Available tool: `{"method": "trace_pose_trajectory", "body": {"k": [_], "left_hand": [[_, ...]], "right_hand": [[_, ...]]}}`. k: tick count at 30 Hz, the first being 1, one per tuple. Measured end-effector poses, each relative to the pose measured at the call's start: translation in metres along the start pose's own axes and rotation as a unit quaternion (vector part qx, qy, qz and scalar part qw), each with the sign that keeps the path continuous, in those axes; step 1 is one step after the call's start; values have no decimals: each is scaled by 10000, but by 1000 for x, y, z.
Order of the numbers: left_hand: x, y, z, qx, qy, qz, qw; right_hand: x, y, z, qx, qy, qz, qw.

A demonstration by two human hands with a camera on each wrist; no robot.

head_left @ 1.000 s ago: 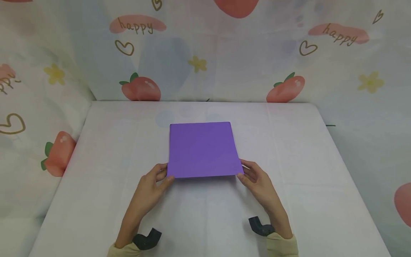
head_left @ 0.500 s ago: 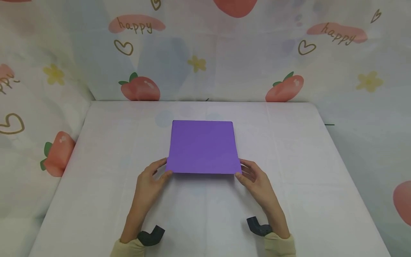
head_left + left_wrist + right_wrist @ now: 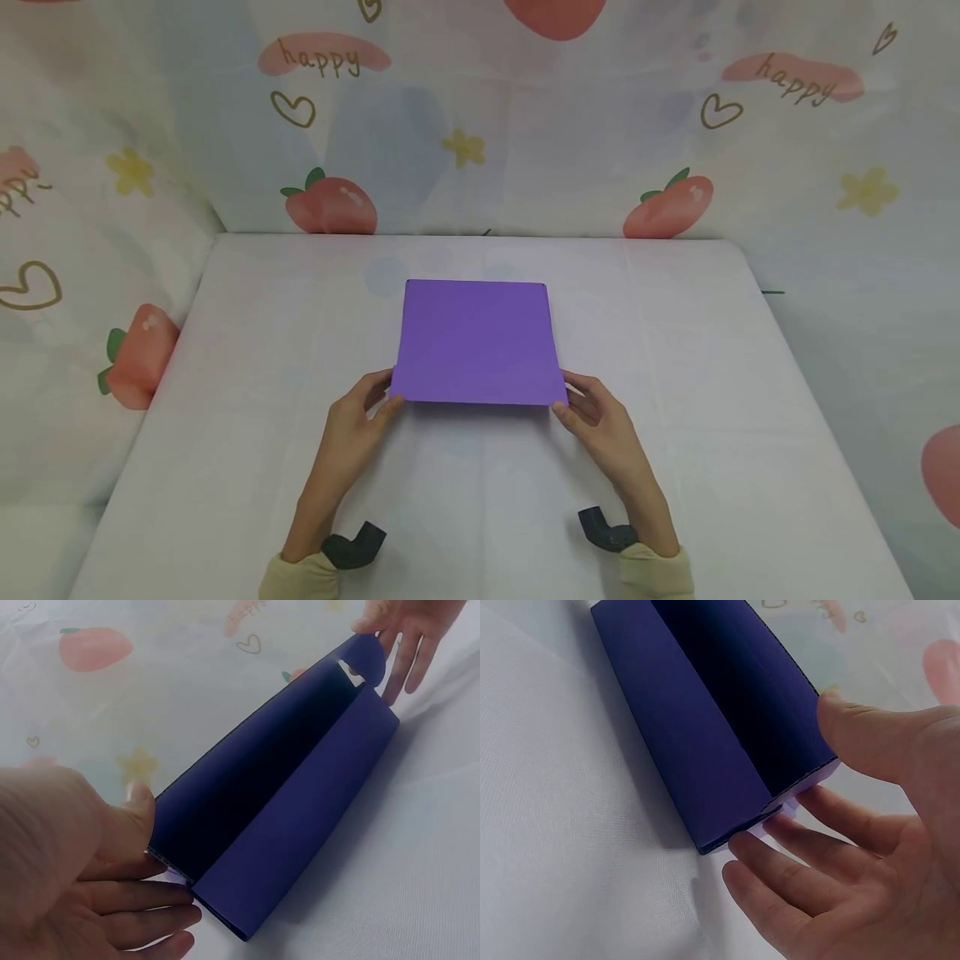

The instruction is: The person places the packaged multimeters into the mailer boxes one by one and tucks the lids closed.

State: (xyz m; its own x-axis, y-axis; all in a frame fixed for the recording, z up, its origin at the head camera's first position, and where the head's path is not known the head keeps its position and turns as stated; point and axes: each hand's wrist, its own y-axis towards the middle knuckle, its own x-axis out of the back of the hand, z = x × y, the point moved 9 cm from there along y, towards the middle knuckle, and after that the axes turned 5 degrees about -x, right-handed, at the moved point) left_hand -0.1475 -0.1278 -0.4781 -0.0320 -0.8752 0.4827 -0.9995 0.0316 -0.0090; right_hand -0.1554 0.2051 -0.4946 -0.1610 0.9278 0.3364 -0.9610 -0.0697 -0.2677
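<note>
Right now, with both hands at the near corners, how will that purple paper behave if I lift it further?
The purple paper is probably light and floppy: its raised near edge curls at the corner by the right hand. It looks folded in layers, which may slide apart. The left hand pinches the other corner, so it should lift evenly.

A bench (image 3: 247,433) draped in plain white cloth fills the lower half of the head view, its far edge straight and its two sides running toward the viewer. A printed fabric backdrop (image 3: 525,150) hangs behind it and wraps round both sides — pale, almost white, with soft blue patches. The print shows red strawberries (image 3: 330,207) with green leaves, small yellow flowers (image 3: 463,148), outlined brown hearts (image 3: 292,110) and pink blotches lettered "happy" (image 3: 324,57). The cloth on the bench shows faint fold lines. Light is even and soft — shadows on the white surface are weak.
</note>
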Motion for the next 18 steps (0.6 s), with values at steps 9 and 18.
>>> {"method": "trace_pose_trajectory", "body": {"k": [9, 18], "left_hand": [[2, 0, 3, 143, 71, 38, 9999], [3, 3, 3, 44, 197, 216, 9996]], "right_hand": [[-1, -1, -1, -30, 64, 84, 9999], [0, 1, -4, 76, 109, 125, 9998]]}}
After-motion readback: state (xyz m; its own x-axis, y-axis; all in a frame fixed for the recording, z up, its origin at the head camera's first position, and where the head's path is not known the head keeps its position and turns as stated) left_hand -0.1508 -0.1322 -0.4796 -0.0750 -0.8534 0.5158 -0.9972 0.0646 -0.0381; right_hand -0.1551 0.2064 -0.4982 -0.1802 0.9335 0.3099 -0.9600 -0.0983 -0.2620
